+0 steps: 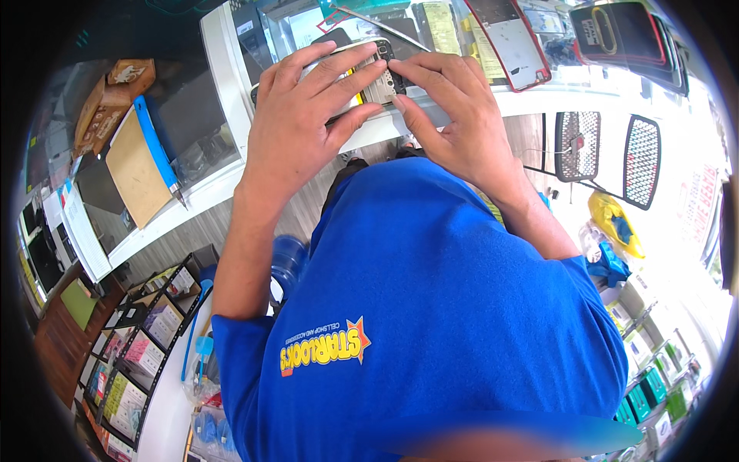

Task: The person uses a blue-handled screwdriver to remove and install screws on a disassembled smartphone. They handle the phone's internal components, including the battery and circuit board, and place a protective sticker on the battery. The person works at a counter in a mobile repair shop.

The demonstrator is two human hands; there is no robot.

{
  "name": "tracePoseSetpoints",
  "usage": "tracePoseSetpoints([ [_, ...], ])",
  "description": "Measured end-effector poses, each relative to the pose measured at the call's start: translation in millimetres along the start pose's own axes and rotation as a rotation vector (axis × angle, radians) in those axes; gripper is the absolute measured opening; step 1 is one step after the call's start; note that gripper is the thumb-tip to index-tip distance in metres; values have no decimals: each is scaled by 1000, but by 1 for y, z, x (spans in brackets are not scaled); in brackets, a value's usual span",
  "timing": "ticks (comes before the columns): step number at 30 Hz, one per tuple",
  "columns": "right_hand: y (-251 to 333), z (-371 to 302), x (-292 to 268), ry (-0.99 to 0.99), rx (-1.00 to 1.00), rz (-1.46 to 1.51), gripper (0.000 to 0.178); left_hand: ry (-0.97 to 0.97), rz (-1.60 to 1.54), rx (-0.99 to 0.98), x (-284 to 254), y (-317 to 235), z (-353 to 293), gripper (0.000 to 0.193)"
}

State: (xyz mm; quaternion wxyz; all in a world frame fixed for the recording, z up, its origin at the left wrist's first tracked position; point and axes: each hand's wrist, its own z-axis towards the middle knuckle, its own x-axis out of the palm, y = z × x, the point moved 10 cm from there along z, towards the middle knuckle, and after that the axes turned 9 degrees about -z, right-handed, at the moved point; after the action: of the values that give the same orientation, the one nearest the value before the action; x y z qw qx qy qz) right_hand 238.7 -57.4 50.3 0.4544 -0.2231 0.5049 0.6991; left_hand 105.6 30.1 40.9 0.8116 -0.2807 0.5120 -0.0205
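An opened mobile phone (376,91) lies on the counter under my hands, its back off. Metal inner parts, a yellow strip and a dark end with the camera area show. My left hand (304,115) holds it, fingers laid across its top and thumb along the near edge. At the phone's right end, my right hand (458,108) grips the edge with its index fingertip on the dark part and the thumb lower down. Most of the phone's left part is hidden beneath my left hand.
Behind the phone lie a long thin metal tool (381,27) and a red-edged phone frame (512,42). Dark phone parts (620,35) are stacked at the far right. Leftward stand a blue-edged brown board (142,165) and a wooden box (112,104). Shelves (142,339) hold small boxes.
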Motion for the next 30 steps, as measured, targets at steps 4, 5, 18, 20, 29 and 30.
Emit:
tracePoseSetpoints([
  [4, 3, 0, 4, 34, -16, -10, 38, 3, -41, -31, -3, 4, -3, 49],
  [5, 2, 0, 5, 40, -17, -10, 38, 5, -41, -32, -3, 5, -3, 49],
  [18, 1, -3, 0, 33, -85, 7, 25, -15, -56, -20, -6, 3, -2, 43],
  [20, 1, -2, 0, 33, -102, 7, 25, -9, -43, -9, -5, 3, -2, 41],
  [29, -9, -6, -5, 57, -86, 26, 31, -24, -44, 4, -3, 4, -2, 35],
  [30, -9, -7, -5, 60, -90, 29, 31, -22, -47, 7, -3, 4, -2, 37],
])
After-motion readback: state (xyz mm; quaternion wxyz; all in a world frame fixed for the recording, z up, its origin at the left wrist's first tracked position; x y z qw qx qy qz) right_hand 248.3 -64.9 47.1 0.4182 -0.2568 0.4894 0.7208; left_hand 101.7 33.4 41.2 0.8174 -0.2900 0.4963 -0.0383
